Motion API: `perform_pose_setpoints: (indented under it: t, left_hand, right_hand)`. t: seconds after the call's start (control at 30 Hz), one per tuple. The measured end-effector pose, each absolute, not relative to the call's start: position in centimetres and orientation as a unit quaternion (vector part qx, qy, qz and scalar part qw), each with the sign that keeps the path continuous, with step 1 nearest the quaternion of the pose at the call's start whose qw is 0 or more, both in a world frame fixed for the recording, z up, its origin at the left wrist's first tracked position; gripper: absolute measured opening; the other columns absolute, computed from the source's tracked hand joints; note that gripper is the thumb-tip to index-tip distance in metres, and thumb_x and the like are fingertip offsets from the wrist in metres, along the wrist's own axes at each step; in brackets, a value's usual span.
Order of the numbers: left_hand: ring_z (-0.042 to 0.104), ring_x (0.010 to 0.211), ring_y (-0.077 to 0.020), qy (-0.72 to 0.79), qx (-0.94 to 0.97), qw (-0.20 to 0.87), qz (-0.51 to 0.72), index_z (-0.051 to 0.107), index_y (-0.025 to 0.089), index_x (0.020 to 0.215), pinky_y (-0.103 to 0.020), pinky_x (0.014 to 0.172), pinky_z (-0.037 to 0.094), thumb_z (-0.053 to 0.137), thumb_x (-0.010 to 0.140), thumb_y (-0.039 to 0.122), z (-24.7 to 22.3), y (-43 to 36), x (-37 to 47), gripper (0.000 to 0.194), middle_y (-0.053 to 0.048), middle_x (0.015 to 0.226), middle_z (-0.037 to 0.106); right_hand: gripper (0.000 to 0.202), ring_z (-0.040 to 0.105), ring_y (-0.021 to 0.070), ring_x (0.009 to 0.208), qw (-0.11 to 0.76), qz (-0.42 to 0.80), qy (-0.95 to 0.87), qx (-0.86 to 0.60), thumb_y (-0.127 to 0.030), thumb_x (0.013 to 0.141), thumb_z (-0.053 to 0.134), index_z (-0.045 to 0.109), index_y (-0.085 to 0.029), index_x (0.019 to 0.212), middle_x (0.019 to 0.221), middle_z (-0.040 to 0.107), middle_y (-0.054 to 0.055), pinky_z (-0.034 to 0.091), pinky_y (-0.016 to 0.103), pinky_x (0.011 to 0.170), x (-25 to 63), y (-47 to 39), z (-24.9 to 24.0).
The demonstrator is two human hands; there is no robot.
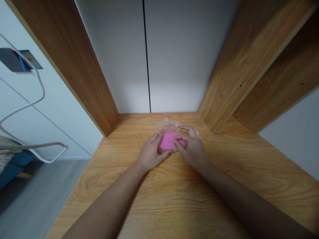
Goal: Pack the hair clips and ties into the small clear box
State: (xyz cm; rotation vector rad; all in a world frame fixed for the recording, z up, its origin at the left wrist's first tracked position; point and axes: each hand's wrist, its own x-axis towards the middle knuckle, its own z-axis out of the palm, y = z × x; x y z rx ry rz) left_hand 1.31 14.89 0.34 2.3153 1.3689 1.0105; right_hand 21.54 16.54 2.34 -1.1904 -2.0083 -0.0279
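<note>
A small pink case (165, 142) rests on the wooden surface, its clear lid (159, 127) tipped back on the far side. Pink strips show through that lid. My left hand (151, 151) grips the case from its left end, thumb along the near side and fingers at the far edge. Over the right part of the case is my right hand (193, 147), thumb and index finger pinched together at the pink surface. Whatever lies between those fingertips is too small to tell. Another finger of this hand reaches to the lid's right edge.
The wooden surface (159, 205) runs back to a white panel (179, 66) with a dark vertical seam. Wooden uprights stand at left (69, 59) and right (234, 73). A white cable (42, 89) hangs at far left, above a grey floor (57, 182).
</note>
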Motion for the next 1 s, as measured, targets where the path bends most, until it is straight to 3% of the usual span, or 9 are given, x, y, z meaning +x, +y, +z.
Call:
perform_pose_setpoints:
  t: [0.23,0.53,0.67,0.8,0.9,1.0]
  left_hand:
    - [0.059,0.118,-0.0316,0.466,0.802,0.135,0.349,0.031,0.018,0.155,-0.049,0.103,0.049,0.067,0.087,0.049,0.3,14.9,1.3,0.082,-0.017,0.134,0.059]
    - [0.058,0.121,-0.0320,0.467,0.800,0.144,0.348,0.033,0.016,0.154,-0.049,0.104,0.048,0.068,0.087,0.048,0.4,15.0,1.4,0.082,-0.018,0.136,0.058]
    - [0.058,0.124,-0.0318,0.457,0.799,0.152,0.360,0.031,0.018,0.154,-0.049,0.106,0.047,0.070,0.086,0.046,0.3,15.0,1.2,0.083,-0.018,0.139,0.057]
    - [0.062,0.120,-0.0320,0.470,0.769,0.193,0.388,0.016,0.019,0.159,-0.049,0.102,0.050,0.075,0.082,0.043,-0.1,15.1,0.8,0.100,-0.018,0.137,0.060]
    - [0.067,0.112,-0.0289,0.465,0.746,0.237,0.413,-0.003,0.021,0.160,-0.046,0.097,0.053,0.078,0.080,0.037,-0.5,15.2,0.7,0.115,-0.016,0.127,0.066]
    - [0.068,0.110,-0.0271,0.454,0.736,0.259,0.430,-0.015,0.021,0.158,-0.044,0.096,0.053,0.080,0.079,0.033,-0.7,15.4,0.8,0.124,-0.015,0.124,0.068]
  right_hand:
    - [0.011,0.049,0.0331,0.126,0.412,0.029,-0.792,-0.449,-0.030,0.086,0.068,0.079,-0.031,0.084,0.128,0.064,0.006,0.039,0.060,0.108,21.7,17.0,2.0]
    - [0.006,0.058,0.0302,0.115,0.457,0.084,-0.770,-0.438,-0.027,0.083,0.070,0.076,-0.028,0.083,0.113,0.069,0.007,0.045,0.053,0.104,22.1,17.3,2.3]
    - [0.022,0.058,0.0291,0.119,0.470,0.124,-0.741,-0.463,-0.028,0.089,0.061,0.070,-0.025,0.108,0.120,0.068,0.010,0.043,0.053,0.108,22.6,17.6,1.8]
    - [0.057,0.054,0.0286,0.132,0.476,0.287,-0.668,-0.495,-0.042,0.092,0.060,0.047,-0.024,0.144,0.143,0.057,0.013,0.043,0.053,0.111,23.0,18.7,-0.2]
    - [0.068,0.057,0.0260,0.130,0.493,0.424,-0.621,-0.438,-0.048,0.093,0.058,0.033,-0.026,0.153,0.145,0.055,0.014,0.048,0.048,0.108,22.9,19.5,-1.5]
    - [0.069,0.057,0.0256,0.130,0.508,0.445,-0.613,-0.411,-0.049,0.093,0.057,0.031,-0.027,0.153,0.145,0.055,0.014,0.046,0.049,0.111,22.8,19.9,-1.8]
